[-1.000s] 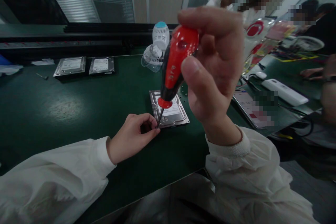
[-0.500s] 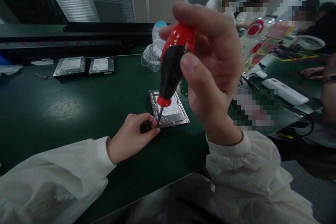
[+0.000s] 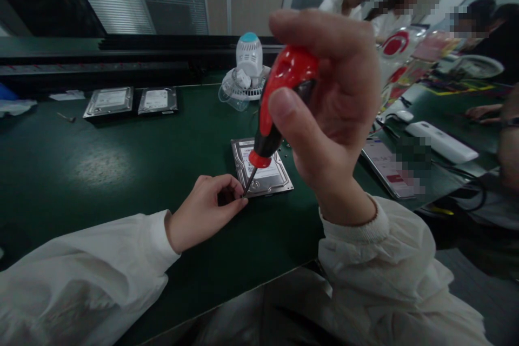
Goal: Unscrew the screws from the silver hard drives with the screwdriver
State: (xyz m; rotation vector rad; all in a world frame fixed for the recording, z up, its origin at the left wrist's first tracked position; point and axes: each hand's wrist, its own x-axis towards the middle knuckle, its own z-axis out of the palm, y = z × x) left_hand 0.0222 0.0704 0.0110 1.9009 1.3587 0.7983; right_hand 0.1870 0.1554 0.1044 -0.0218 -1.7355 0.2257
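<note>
A hard drive [image 3: 276, 177] with a silver metal cover and a white label lies flat on the green table. My right hand [image 3: 338, 113] is wrapped round the red and black handle of a screwdriver [image 3: 268, 124], thumb along its near side. The screwdriver leans, its thin shaft running down to the drive's near left corner. At that corner is my left hand [image 3: 205, 210], with thumb and fingertips closing on the drive's edge beside the tip. Whether a screw sits under the tip is hidden by the fingers. Several tiny screws [image 3: 286, 152] lie right of the drive.
Two more hard drives, one [image 3: 108, 101] beside the other [image 3: 158, 100], lie at the back left. A small white fan [image 3: 249, 57] with a blue top stands behind. To the right are a phone [image 3: 387, 165] and a white power strip [image 3: 441, 141]. Other people sit beyond.
My right hand has turned the screwdriver handle, showing more red, and the handle has shifted and tilted a little to the right. My left hand stays at the drive's corner.
</note>
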